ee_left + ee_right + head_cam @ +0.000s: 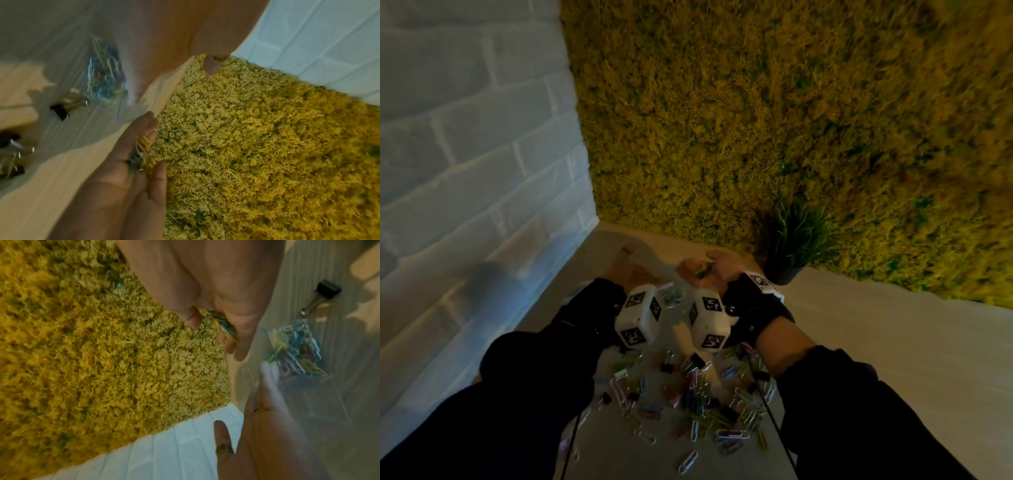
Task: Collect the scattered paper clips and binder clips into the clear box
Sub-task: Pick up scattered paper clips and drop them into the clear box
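Observation:
Colourful paper clips (698,401) and black binder clips (666,366) lie scattered on the table near me. Beyond them stands the clear box (671,296), holding a heap of paper clips (294,352). My right hand (703,269) hovers at the box's right, palm up and cupped round a small bunch of clips (140,149). My left hand (625,267) lies with straight fingers (267,369) against the box's left side, thumb spread away. Two binder clips (61,110) sit beside the box.
A small potted plant (791,246) stands just right of my right hand. A white brick wall (465,171) borders the table (893,342) on the left, a yellow-green moss wall (791,102) at the back. Thin cables (767,404) trail from my wrists over the clips.

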{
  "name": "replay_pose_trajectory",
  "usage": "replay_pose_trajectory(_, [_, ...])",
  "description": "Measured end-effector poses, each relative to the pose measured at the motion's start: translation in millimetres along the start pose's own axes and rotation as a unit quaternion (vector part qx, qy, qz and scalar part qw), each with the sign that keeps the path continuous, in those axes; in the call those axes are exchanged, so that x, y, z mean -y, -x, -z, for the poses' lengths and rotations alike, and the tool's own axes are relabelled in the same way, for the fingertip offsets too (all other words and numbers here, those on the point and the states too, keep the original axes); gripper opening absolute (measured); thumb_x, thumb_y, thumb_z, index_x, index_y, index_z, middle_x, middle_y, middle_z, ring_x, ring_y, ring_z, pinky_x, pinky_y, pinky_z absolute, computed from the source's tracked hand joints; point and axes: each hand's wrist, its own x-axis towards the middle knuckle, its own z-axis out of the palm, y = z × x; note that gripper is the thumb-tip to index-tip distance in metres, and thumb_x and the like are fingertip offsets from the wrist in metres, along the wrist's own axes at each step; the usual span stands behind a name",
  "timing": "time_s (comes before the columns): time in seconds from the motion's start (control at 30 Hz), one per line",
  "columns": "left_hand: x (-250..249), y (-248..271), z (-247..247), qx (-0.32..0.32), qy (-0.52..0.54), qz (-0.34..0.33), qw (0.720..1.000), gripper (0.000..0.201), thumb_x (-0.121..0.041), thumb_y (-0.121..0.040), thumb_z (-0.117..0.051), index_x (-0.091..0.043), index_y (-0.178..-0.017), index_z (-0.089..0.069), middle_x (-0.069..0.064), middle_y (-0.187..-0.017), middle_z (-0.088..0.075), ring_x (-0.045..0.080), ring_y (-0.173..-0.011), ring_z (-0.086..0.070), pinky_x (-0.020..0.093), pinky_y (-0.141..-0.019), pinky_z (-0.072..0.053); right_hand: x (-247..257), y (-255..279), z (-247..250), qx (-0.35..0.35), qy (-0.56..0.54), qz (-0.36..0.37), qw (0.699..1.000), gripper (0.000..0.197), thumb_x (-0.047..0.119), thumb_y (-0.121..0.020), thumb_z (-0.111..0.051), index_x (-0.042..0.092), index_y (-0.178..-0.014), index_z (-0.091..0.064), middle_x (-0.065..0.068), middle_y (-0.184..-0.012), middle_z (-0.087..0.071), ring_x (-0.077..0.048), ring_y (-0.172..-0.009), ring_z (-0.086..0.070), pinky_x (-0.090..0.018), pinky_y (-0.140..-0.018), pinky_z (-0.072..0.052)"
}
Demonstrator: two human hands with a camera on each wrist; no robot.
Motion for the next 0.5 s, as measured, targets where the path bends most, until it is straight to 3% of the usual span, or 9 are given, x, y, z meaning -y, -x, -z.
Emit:
replay_pose_trajectory(0.07, [0.3,-1.4,11.8,0.025,-0.018,0.000,1.000,0.060,-0.045,-0.098,-0.025,0.003,-0.088,-0.061,0.021,-0.099,-0.054,0.030,-0.080,-0.048,0.039,-0.104,-0.039,-2.6,0.3,-4.3,-0.004,0.052,0.007,0.999,0.030,0.020,-0.103,-0.028,0.000,-0.122,-0.040,-0.015,-0.082,-0.045,-0.028,-0.072,-0.047,-0.042,-0.092,-0.046])
replay_pose_trajectory(0.1, [0.7,-1.1,15.1,0.032,-0.010,-0.001,0.999,0.058,-0.045,-0.097,-0.027,0.003,-0.086,-0.058,0.016,-0.085,-0.050,0.028,-0.075,-0.047,0.045,-0.104,-0.037,-4.0,-1.9,-4.2,-0.001,0.078,0.013,0.997,0.034,0.020,-0.103,-0.029,0.000,-0.129,-0.039,-0.012,-0.081,-0.044,-0.026,-0.071,-0.046,-0.043,-0.099,-0.042])
replay_pose_trajectory(0.2, [1.2,2.8,15.4,0.000,-0.177,-0.134,0.975,0.021,-0.019,-0.098,-0.039,-0.009,-0.092,-0.057,0.006,-0.088,-0.055,0.019,-0.081,-0.052,0.029,-0.077,-0.044,-9.2,-13.6,-2.1,0.001,0.107,0.024,0.994,0.045,0.024,-0.102,-0.029,0.003,-0.141,-0.036,-0.004,-0.069,-0.044,-0.020,-0.061,-0.043,-0.039,-0.076,-0.050])
replay_pose_trajectory(0.27, [3.7,8.2,18.3,-0.031,-0.437,-0.259,0.861,0.021,-0.017,-0.087,-0.052,-0.014,-0.107,-0.057,0.008,-0.110,-0.055,0.023,-0.101,-0.052,0.028,-0.082,-0.043,-13.3,-18.0,-0.9,0.002,0.104,0.013,0.995,0.040,0.029,-0.101,-0.033,0.006,-0.129,-0.047,-0.002,-0.060,-0.044,-0.014,-0.054,-0.038,-0.030,-0.056,-0.047])
replay_pose_trajectory(0.3, [5.5,5.0,22.7,-0.025,-0.547,-0.269,0.793,0.045,-0.022,-0.081,-0.056,-0.014,-0.124,-0.051,0.011,-0.128,-0.049,0.027,-0.117,-0.047,0.033,-0.093,-0.041,-15.2,-16.6,-1.0,0.005,0.098,0.007,0.995,0.034,0.030,-0.100,-0.034,0.006,-0.116,-0.052,0.000,-0.059,-0.040,-0.011,-0.051,-0.032,-0.023,-0.052,-0.042])
replay_pose_trajectory(0.37, [10.9,2.8,26.9,-0.003,-0.646,-0.225,0.729,0.069,-0.016,-0.081,-0.061,-0.016,-0.143,-0.030,0.011,-0.149,-0.031,0.028,-0.136,-0.032,0.034,-0.108,-0.030,-13.3,-11.7,-1.0,0.003,0.148,0.029,0.989,0.026,0.024,-0.099,-0.038,0.007,-0.087,-0.054,0.001,-0.065,-0.039,-0.009,-0.053,-0.030,-0.020,-0.055,-0.034])
replay_pose_trajectory(0.4, [14.5,1.9,27.8,0.001,-0.662,-0.226,0.715,0.071,-0.007,-0.083,-0.061,-0.016,-0.145,-0.026,0.011,-0.151,-0.029,0.028,-0.138,-0.030,0.032,-0.109,-0.028,-12.0,-10.5,-0.3,0.000,0.264,0.084,0.961,0.026,0.020,-0.098,-0.042,0.007,-0.081,-0.055,-0.002,-0.070,-0.046,-0.009,-0.056,-0.037,-0.022,-0.059,-0.036])
replay_pose_trajectory(0.43, [17.4,-0.2,28.0,-0.003,-0.673,-0.244,0.698,0.071,0.000,-0.083,-0.060,-0.015,-0.144,-0.028,0.011,-0.150,-0.032,0.028,-0.137,-0.033,0.030,-0.107,-0.029,-11.5,-8.2,-0.3,-0.003,0.450,0.149,0.880,0.024,0.018,-0.096,-0.046,0.003,-0.083,-0.060,-0.007,-0.080,-0.055,-0.011,-0.062,-0.046,-0.023,-0.063,-0.040])
replay_pose_trajectory(0.5, [22.8,-1.8,28.1,-0.017,-0.691,-0.290,0.662,0.067,0.005,-0.081,-0.058,-0.014,-0.141,-0.035,0.012,-0.146,-0.040,0.028,-0.131,-0.041,0.030,-0.105,-0.032,-17.8,-9.9,2.5,0.019,0.755,0.252,0.605,0.027,0.018,-0.092,-0.053,-0.001,-0.108,-0.064,-0.013,-0.111,-0.062,-0.023,-0.091,-0.060,-0.031,-0.084,-0.048])
